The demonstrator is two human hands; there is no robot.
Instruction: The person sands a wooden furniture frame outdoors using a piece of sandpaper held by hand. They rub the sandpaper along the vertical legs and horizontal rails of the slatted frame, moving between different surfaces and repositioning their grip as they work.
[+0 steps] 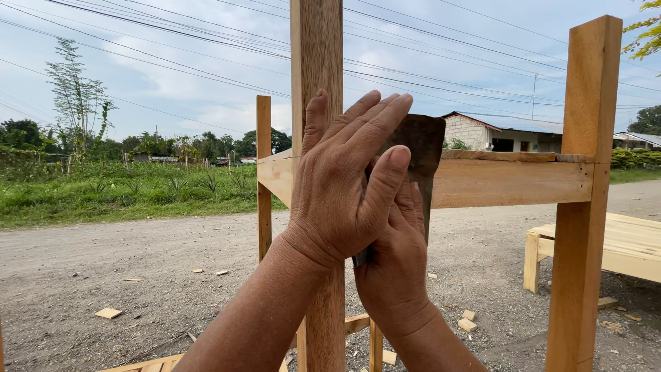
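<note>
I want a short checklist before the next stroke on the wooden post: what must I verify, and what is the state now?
1. Dark sheet flat against the wooden post: cannot tell, the hands cover the contact.
2. Left hand pressing with flat open fingers: ok.
3. Right hand gripping the sheet from below: ok.
4. Post upright: ok.
5. Horizontal rail joined firmly to the post: cannot tell, the joint is hidden.
6. Gravel ground free of offcuts: not ok, wood scraps lie about.
</note>
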